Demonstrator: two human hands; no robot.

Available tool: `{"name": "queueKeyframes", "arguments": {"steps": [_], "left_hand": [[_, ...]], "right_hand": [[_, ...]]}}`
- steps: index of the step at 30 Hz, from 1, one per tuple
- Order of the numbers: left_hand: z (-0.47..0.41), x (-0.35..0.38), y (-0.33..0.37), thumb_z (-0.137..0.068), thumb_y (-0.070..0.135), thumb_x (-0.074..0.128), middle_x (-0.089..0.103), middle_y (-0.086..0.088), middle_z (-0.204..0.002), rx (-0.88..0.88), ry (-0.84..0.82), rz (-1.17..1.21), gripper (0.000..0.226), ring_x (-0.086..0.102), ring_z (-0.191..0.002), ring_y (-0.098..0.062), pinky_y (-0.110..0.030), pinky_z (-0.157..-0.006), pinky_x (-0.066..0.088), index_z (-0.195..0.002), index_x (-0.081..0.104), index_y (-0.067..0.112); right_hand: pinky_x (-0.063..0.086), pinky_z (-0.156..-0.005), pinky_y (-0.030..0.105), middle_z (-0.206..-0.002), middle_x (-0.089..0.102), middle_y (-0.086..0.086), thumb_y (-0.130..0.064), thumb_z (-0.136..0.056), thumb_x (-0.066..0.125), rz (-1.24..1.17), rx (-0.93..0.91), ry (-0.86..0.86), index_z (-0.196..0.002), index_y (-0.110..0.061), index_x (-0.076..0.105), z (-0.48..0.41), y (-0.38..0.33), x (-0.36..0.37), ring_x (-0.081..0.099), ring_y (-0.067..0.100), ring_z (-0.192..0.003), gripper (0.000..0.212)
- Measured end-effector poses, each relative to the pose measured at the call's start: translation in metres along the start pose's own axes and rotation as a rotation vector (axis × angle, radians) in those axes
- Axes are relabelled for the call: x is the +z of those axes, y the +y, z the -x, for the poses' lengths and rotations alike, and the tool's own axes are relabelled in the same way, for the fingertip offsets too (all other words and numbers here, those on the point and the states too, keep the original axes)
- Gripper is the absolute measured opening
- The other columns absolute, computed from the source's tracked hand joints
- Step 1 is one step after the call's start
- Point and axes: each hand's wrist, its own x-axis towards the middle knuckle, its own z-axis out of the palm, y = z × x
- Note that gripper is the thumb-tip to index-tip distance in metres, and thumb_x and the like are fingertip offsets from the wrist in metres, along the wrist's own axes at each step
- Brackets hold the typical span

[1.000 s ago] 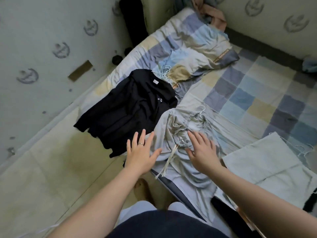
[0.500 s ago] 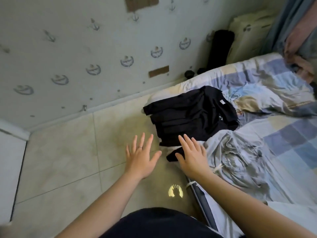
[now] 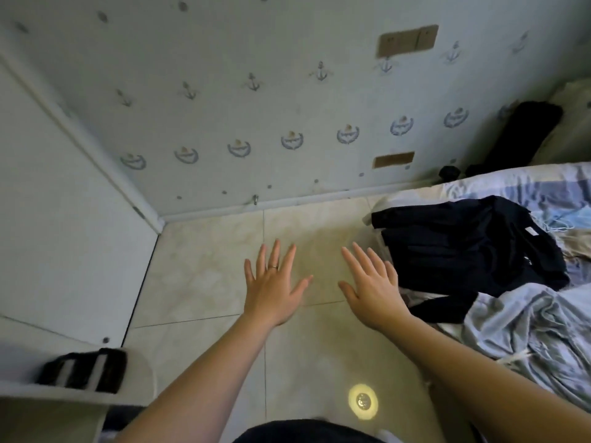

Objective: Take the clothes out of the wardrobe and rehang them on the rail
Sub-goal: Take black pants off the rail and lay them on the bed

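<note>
both hands are held out in front of the person, palms down, above the tiled floor. left hand: fingers straight and spread apart, holding nothing, a ring on one finger. right hand: fingers straight and slightly fanned, thumb out, holding nothing; its outer edge lies just beside the black garment, contact cannot be confirmed. the black garment lies crumpled at the near corner of the bed, partly hanging over the edge, with a small white label showing at its neck. a pale grey-blue garment lies bunched on the bed on the near side of the black one, touching it, with light drawstrings trailing. the bed carries a blue, white and beige checked cover. left of the hands stands a white cabinet panel; at the lower left a white shelf bears a black item with white stripes. the wall behind has anchor-patterned paper and brown patches. a dark upright object stands in the far corner by the bed. a round bright spot shows on the floor near the person's body
</note>
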Motion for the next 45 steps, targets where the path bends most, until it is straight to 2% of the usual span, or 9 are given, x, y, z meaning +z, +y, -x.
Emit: {"name": "queueKeyframes", "arguments": {"steps": [11,15,21,24,26,32,35,41,45], "left_hand": [[0.039,-0.172,-0.035,-0.094,0.07,0.022,-0.01,0.006,-0.167,-0.036,0.499,-0.012,0.074,-0.018,-0.152,-0.022,-0.055,-0.12,-0.009,-0.157,0.0,0.04],[0.071,-0.253,-0.041,-0.094,0.071,0.02,-0.006,0.005,-0.167,-0.032,0.69,-0.094,0.074,-0.014,-0.153,-0.023,-0.056,-0.121,-0.007,-0.158,0.004,0.038],[0.131,-0.359,-0.05,-0.09,0.073,0.013,-0.008,0.006,-0.167,-0.059,0.876,-0.242,0.077,-0.015,-0.153,-0.023,-0.056,-0.121,-0.008,-0.158,0.002,0.038],[0.171,-0.415,-0.067,-0.092,0.072,0.015,-0.011,0.007,-0.167,-0.09,0.978,-0.331,0.075,-0.018,-0.152,-0.022,-0.054,-0.119,-0.012,-0.157,-0.001,0.04],[0.2,-0.448,-0.081,-0.093,0.072,0.017,-0.013,0.007,-0.166,-0.117,1.031,-0.399,0.074,-0.021,-0.151,-0.021,-0.053,-0.118,-0.014,-0.157,-0.003,0.041],[0.289,-0.528,-0.135,-0.093,0.072,0.017,-0.016,0.008,-0.166,-0.234,1.163,-0.606,0.073,-0.02,-0.151,-0.021,-0.053,-0.118,-0.015,-0.156,-0.004,0.042],[0.333,-0.563,-0.166,-0.093,0.071,0.017,-0.015,0.009,-0.166,-0.291,1.218,-0.66,0.073,-0.02,-0.151,-0.02,-0.051,-0.118,-0.016,-0.157,-0.003,0.041],[0.413,-0.623,-0.242,-0.096,0.063,0.025,-0.001,0.006,-0.167,-0.36,1.384,-0.709,0.069,-0.011,-0.153,-0.02,-0.053,-0.121,-0.006,-0.158,0.01,0.038],[0.455,-0.651,-0.297,-0.092,0.06,0.029,0.014,0.001,-0.166,-0.405,1.566,-0.62,0.073,0.003,-0.153,-0.023,-0.053,-0.121,0.002,-0.157,0.021,0.029]], "right_hand": [[-0.003,-0.12,0.049,-0.163,-0.011,-0.008,-0.055,-0.101,0.027,0.026,-0.295,0.279,-0.154,-0.036,-0.009,-0.033,-0.139,-0.122,-0.009,0.022,-0.15,0.066],[-0.006,-0.119,0.047,-0.163,-0.012,-0.011,-0.055,-0.1,0.027,-0.024,-0.433,0.401,-0.153,-0.038,-0.009,-0.02,-0.196,-0.181,-0.01,0.02,-0.15,0.066],[-0.003,-0.121,0.049,-0.162,-0.014,-0.013,-0.057,-0.099,0.025,-0.083,-0.621,0.535,-0.152,-0.04,-0.011,0.007,-0.273,-0.252,-0.013,0.017,-0.15,0.066],[0.001,-0.121,0.05,-0.163,-0.009,-0.012,-0.063,-0.096,0.015,-0.087,-0.736,0.632,-0.153,-0.039,-0.008,0.021,-0.318,-0.286,-0.01,0.019,-0.15,0.066],[0.003,-0.121,0.051,-0.164,-0.006,-0.01,-0.065,-0.091,0.008,-0.079,-0.817,0.687,-0.154,-0.039,-0.006,0.031,-0.349,-0.304,-0.008,0.02,-0.15,0.069],[0.008,-0.12,0.055,-0.164,0.001,-0.008,-0.062,-0.094,0.012,-0.087,-1.01,0.815,-0.154,-0.038,-0.001,0.059,-0.452,-0.339,-0.001,0.022,-0.151,0.067],[0.007,-0.12,0.055,-0.164,-0.002,-0.009,-0.063,-0.094,0.01,-0.082,-1.074,0.875,-0.154,-0.039,-0.002,0.075,-0.512,-0.353,-0.001,0.024,-0.151,0.066],[0.006,-0.121,0.053,-0.164,0.001,-0.01,-0.062,-0.094,0.01,-0.122,-1.191,0.96,-0.153,-0.04,-0.004,0.108,-0.627,-0.372,-0.001,0.023,-0.151,0.064],[0.01,-0.121,0.047,-0.162,0.013,-0.01,-0.058,-0.094,0.021,-0.169,-1.294,0.94,-0.154,-0.038,0.009,0.133,-0.7,-0.381,0.006,0.02,-0.15,0.065]]}}
